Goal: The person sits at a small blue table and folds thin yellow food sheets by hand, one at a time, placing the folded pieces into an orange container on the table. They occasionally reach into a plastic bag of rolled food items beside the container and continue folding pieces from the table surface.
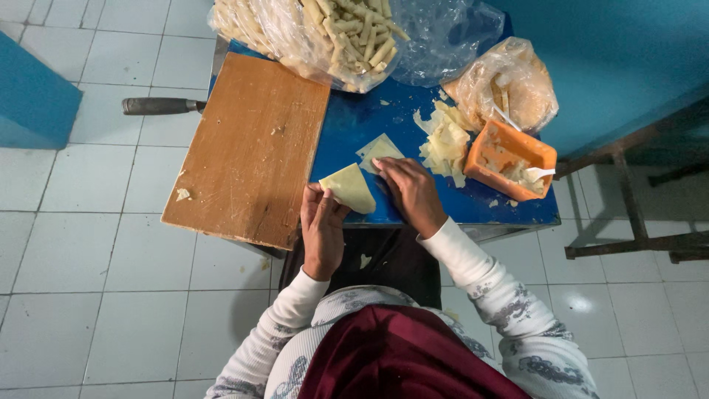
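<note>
Looking down from the head camera: small blue worktop on a white tiled floor, taken here as the landmark.

At the near edge of the worktop, folded triangular pastry sheet, pale yellow, lying flat on the blue surface. Left hand at the same near edge, fingers held together and touching the near-left corner of the triangle, thumb alongside; pinching or only pressing, cannot tell. Right hand just right of the triangle, palm down, fingers close together and resting on the edge of a second pale sheet lying flat toward the middle of the worktop.

Across the left part of the worktop, wooden cutting board, overhanging the near-left edge, with a dark-handled knife poking out from under its far-left side. On the far edge, clear bag of rolled pastry sticks. On the right part, loose stack of pastry sheets, orange tub of filling with a white spoon, and behind them another plastic bag.
</note>
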